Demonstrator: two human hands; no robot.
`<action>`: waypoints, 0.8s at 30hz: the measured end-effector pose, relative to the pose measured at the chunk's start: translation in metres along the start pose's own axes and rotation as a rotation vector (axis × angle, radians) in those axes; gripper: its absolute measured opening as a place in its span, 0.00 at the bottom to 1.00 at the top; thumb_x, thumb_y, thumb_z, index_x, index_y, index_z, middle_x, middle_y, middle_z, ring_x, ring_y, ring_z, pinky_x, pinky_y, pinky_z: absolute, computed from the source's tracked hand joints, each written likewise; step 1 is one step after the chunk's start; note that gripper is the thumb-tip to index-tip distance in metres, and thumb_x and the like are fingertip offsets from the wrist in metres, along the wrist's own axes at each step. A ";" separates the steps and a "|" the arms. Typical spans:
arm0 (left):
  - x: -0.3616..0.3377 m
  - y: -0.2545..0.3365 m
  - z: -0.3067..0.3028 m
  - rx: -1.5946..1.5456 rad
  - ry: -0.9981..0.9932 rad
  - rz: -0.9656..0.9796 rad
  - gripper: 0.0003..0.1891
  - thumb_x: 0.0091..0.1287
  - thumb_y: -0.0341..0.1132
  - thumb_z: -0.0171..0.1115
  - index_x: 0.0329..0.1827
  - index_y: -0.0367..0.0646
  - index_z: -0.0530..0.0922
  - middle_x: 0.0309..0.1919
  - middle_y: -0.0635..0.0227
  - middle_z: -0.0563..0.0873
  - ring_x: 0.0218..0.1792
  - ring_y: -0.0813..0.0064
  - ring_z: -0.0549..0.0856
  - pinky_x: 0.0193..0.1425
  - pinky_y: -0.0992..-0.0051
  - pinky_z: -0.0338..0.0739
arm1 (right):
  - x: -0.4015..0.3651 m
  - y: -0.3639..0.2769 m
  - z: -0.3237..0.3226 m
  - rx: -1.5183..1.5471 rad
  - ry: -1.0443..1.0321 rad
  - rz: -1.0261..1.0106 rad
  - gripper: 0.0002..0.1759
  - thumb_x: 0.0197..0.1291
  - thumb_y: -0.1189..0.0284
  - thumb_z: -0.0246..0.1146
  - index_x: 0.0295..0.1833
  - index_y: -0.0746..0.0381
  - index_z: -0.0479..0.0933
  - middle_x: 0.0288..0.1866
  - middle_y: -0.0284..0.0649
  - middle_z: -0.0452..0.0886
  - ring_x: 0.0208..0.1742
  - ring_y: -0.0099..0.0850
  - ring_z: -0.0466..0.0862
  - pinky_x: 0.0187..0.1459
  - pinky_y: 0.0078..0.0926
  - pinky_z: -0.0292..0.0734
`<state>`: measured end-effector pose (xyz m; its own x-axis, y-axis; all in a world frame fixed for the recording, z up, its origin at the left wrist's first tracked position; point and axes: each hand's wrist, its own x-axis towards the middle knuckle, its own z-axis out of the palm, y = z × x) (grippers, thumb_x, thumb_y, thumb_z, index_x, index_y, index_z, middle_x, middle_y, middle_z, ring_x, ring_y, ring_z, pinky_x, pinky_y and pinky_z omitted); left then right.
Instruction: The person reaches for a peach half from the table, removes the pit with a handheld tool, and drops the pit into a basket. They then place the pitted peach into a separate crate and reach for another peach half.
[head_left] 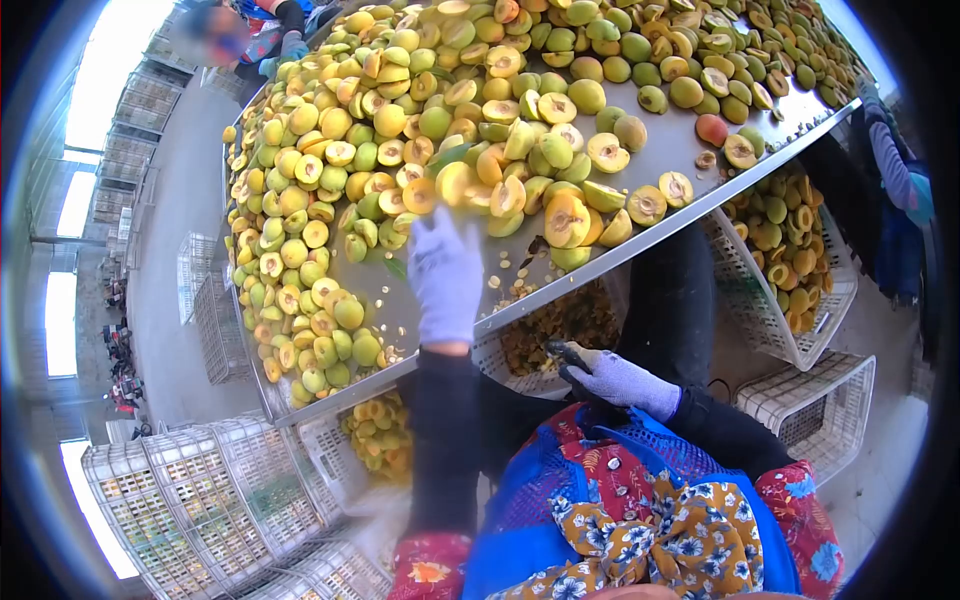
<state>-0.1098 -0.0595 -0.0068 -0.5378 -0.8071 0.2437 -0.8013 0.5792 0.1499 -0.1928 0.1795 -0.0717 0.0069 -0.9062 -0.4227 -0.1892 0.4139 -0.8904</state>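
My left hand (445,275), in a pale lavender glove, reaches over the near part of a metal table (590,262). Its fingers are blurred but look stretched out, with nothing visible in them. Just beyond the fingertips is a motion-blurred yellow fruit half (455,184). Cut halves and whole yellow-green fruits, apricot- or plum-like, are heaped around it. Low in front of my body, below the table edge, my right hand (625,383) wears a similar glove. Its fingers are closed around something dark that I cannot make out.
Under the table edge, a crate (487,355) holds brownish bits. Fruit halves fill another crate (800,345) at right and one (325,465) at lower left. Several white crates (200,490) stand at left. Loose pits (520,288) lie near the edge. Other people are partly visible at top left and right.
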 end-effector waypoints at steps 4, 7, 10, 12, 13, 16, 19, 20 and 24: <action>0.043 0.015 0.039 -0.112 -0.123 0.401 0.28 0.63 0.43 0.68 0.64 0.43 0.73 0.48 0.53 0.84 0.52 0.49 0.83 0.56 0.58 0.77 | -0.008 0.011 -0.003 -0.001 0.153 -0.034 0.24 0.74 0.62 0.53 0.67 0.64 0.67 0.43 0.60 0.83 0.47 0.52 0.85 0.47 0.43 0.79; 0.034 0.013 0.040 -0.359 -0.243 0.243 0.28 0.63 0.42 0.69 0.64 0.43 0.71 0.45 0.51 0.84 0.49 0.43 0.83 0.56 0.56 0.77 | -0.014 0.000 -0.006 0.020 0.291 0.010 0.20 0.73 0.63 0.55 0.59 0.67 0.70 0.36 0.59 0.82 0.40 0.51 0.86 0.42 0.45 0.78; -0.002 0.005 0.029 -0.937 -0.348 -0.074 0.25 0.64 0.40 0.69 0.61 0.45 0.72 0.40 0.65 0.84 0.36 0.67 0.86 0.33 0.74 0.79 | -0.023 -0.029 -0.023 0.060 0.279 -0.062 0.14 0.72 0.65 0.58 0.46 0.66 0.70 0.25 0.53 0.80 0.30 0.52 0.83 0.32 0.48 0.74; -0.031 0.009 0.006 -1.348 -0.520 -0.337 0.24 0.65 0.41 0.70 0.61 0.45 0.73 0.39 0.70 0.83 0.34 0.78 0.84 0.29 0.81 0.78 | -0.023 -0.042 -0.023 -0.064 0.367 -0.164 0.12 0.71 0.66 0.59 0.46 0.66 0.70 0.24 0.53 0.79 0.29 0.53 0.82 0.30 0.49 0.73; -0.044 0.011 -0.007 -1.485 -0.582 -0.398 0.25 0.65 0.42 0.71 0.62 0.45 0.74 0.39 0.71 0.83 0.34 0.82 0.83 0.31 0.82 0.78 | -0.022 -0.049 -0.022 -0.127 0.408 -0.214 0.12 0.70 0.67 0.59 0.46 0.65 0.69 0.24 0.53 0.79 0.29 0.54 0.82 0.30 0.50 0.73; -0.084 0.012 -0.004 -1.549 -0.590 -0.578 0.21 0.77 0.50 0.51 0.57 0.43 0.78 0.36 0.68 0.84 0.34 0.79 0.84 0.36 0.81 0.80 | -0.020 -0.063 -0.017 -0.287 0.443 -0.382 0.14 0.69 0.69 0.60 0.46 0.69 0.68 0.23 0.51 0.77 0.25 0.53 0.81 0.26 0.47 0.74; -0.107 0.016 0.002 -1.754 -0.595 -0.623 0.21 0.80 0.47 0.47 0.59 0.39 0.76 0.42 0.64 0.85 0.40 0.74 0.85 0.45 0.77 0.81 | -0.022 -0.063 -0.012 -0.444 0.435 -0.409 0.16 0.69 0.68 0.60 0.45 0.72 0.67 0.22 0.49 0.78 0.23 0.50 0.82 0.22 0.43 0.73; -0.112 0.018 0.002 -1.819 -0.583 -0.610 0.20 0.80 0.45 0.47 0.60 0.37 0.76 0.45 0.62 0.85 0.43 0.73 0.85 0.48 0.75 0.81 | -0.024 -0.064 -0.011 -0.479 0.429 -0.391 0.17 0.69 0.67 0.59 0.46 0.72 0.67 0.22 0.49 0.78 0.23 0.50 0.81 0.22 0.43 0.73; -0.146 0.004 0.021 -0.840 -0.141 0.085 0.21 0.70 0.34 0.58 0.64 0.36 0.73 0.54 0.54 0.82 0.56 0.59 0.81 0.62 0.64 0.73 | -0.031 -0.073 -0.008 -0.453 0.333 -0.256 0.19 0.71 0.63 0.56 0.44 0.71 0.66 0.22 0.51 0.79 0.23 0.50 0.82 0.23 0.47 0.74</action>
<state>-0.0403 0.0580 -0.0613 -0.6596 -0.7314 0.1729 -0.3264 0.4860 0.8107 -0.1868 0.1764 0.0079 -0.1861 -0.9804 -0.0650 -0.6209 0.1686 -0.7655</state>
